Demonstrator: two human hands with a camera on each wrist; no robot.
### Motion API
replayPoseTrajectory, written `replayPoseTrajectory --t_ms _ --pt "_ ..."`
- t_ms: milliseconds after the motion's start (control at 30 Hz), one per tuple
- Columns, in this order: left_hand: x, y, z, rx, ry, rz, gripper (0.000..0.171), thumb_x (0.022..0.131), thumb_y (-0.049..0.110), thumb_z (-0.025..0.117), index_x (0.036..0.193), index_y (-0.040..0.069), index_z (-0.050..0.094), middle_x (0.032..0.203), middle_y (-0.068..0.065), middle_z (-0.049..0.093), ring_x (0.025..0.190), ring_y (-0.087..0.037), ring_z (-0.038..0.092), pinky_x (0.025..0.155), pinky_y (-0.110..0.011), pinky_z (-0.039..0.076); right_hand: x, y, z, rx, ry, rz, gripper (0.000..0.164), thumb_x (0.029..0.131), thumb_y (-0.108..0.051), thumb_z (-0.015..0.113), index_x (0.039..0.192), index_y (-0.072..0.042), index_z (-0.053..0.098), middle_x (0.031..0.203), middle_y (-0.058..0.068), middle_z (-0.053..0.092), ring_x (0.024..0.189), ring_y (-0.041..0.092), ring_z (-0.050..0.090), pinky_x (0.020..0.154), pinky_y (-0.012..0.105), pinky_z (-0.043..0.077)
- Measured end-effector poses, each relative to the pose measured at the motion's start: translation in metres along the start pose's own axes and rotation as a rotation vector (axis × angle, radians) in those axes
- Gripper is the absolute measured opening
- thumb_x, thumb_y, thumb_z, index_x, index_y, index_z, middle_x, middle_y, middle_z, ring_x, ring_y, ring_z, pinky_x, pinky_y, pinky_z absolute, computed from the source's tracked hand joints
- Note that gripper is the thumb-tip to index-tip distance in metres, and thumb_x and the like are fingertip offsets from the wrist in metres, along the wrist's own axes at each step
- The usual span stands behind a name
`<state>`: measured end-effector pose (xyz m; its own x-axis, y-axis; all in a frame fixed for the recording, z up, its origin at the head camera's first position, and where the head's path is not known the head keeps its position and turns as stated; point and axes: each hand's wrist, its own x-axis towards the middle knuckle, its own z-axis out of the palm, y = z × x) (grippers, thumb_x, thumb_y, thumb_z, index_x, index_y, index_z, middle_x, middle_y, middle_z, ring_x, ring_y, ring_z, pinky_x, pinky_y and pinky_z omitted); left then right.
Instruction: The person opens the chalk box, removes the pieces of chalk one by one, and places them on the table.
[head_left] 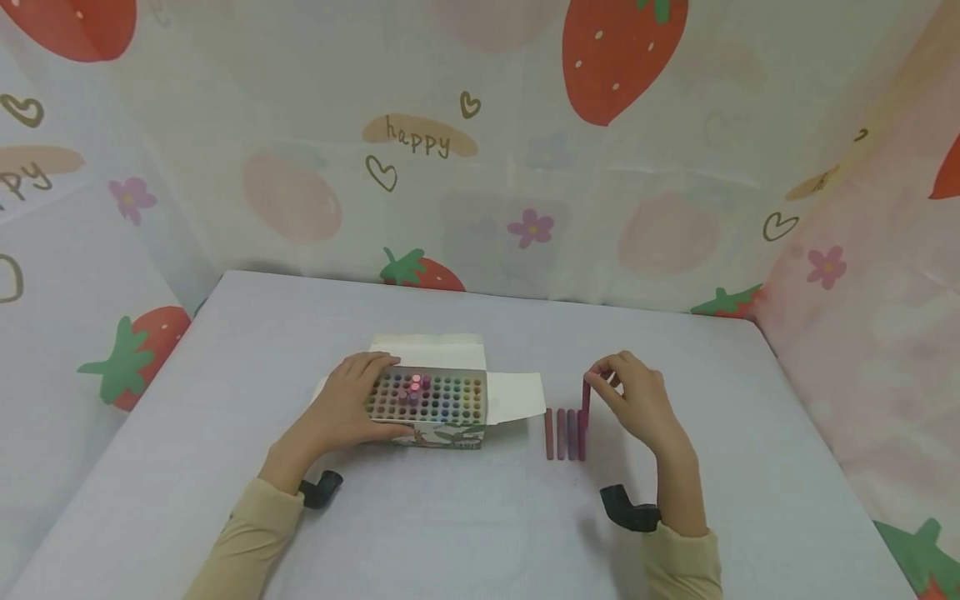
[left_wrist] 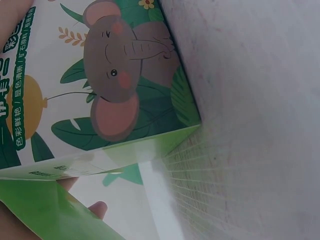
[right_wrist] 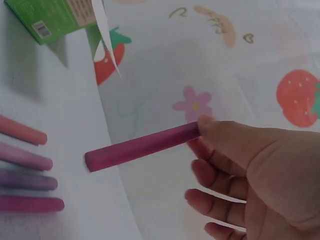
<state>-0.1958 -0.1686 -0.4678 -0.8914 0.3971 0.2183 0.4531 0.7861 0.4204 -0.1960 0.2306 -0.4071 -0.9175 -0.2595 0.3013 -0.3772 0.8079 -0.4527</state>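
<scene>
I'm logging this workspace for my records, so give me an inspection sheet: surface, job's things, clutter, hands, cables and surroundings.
Surface: white table.
Job's things: open box with a few pinkish tips sticking up; four sticks lying side by side to its right; one magenta stick in hand.
Clutter: nothing seen.
Hands: left hand grips the box; right hand pinches the magenta stick.
Cables: nothing seen.
Surroundings: strawberry-print backdrop.

Dimly, diffusely lit in the head view, with faint, soft-edged shadows across the white rectangular tabletop (head_left: 450, 533). Hazy in the right wrist view, softening the slim magenta stick (right_wrist: 142, 148). Crisper at left on the white-and-green printed cardboard box (left_wrist: 112, 75).
</scene>
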Motion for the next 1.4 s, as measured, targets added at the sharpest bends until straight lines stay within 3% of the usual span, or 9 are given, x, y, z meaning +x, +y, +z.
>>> replayPoseTrajectory --t_ms 167,400,733,1133,1400 --pt "0.001 0.000 0.000 0.001 0.002 0.004 0.102 0.060 0.070 0.070 0.137 0.013 0.036 0.136 -0.011 0.041 0.129 -0.031 0.032 0.109 -0.051 0.023 -0.005 0.011 -0.001 -0.024 -0.124 0.053 0.015 0.091 -0.023 0.060 0.093 -0.009 0.064 0.085 0.002 0.058 0.077 0.017 0.053 0.069 0.034 0.037" --pt "0.002 0.000 0.001 0.007 -0.004 -0.004 0.102 0.060 0.072 0.069 0.137 0.013 0.036 0.136 -0.010 0.040 0.129 -0.030 0.032 0.109 -0.051 0.023 -0.007 0.023 0.004 -0.054 -0.258 0.111 0.018 0.091 -0.026 0.058 0.093 -0.010 0.064 0.087 0.002 0.060 0.078 0.015 0.052 0.071 0.037 0.038" --pt "0.002 0.000 0.001 0.011 -0.010 -0.009 0.102 0.060 0.072 0.069 0.138 0.013 0.036 0.136 -0.010 0.040 0.129 -0.031 0.032 0.109 -0.051 0.023 -0.007 0.034 0.011 -0.046 -0.318 0.179 0.021 0.092 -0.027 0.057 0.092 -0.008 0.065 0.088 0.004 0.061 0.074 0.015 0.052 0.062 0.030 0.040" --pt "0.001 0.001 -0.001 0.008 -0.008 -0.003 0.101 0.061 0.069 0.070 0.137 0.013 0.036 0.137 -0.010 0.040 0.129 -0.031 0.032 0.108 -0.051 0.023 -0.007 0.045 0.027 -0.061 -0.356 0.254 0.025 0.091 -0.030 0.056 0.090 -0.007 0.066 0.084 0.003 0.063 0.077 0.017 0.054 0.075 0.046 0.041" --pt "0.001 0.001 -0.002 0.010 -0.006 -0.004 0.102 0.060 0.069 0.071 0.137 0.012 0.037 0.136 -0.010 0.041 0.129 -0.031 0.032 0.109 -0.051 0.023 -0.006 0.049 0.034 -0.085 -0.345 0.287 0.026 0.090 -0.030 0.058 0.091 -0.005 0.067 0.086 0.006 0.064 0.079 0.020 0.055 0.076 0.048 0.044"
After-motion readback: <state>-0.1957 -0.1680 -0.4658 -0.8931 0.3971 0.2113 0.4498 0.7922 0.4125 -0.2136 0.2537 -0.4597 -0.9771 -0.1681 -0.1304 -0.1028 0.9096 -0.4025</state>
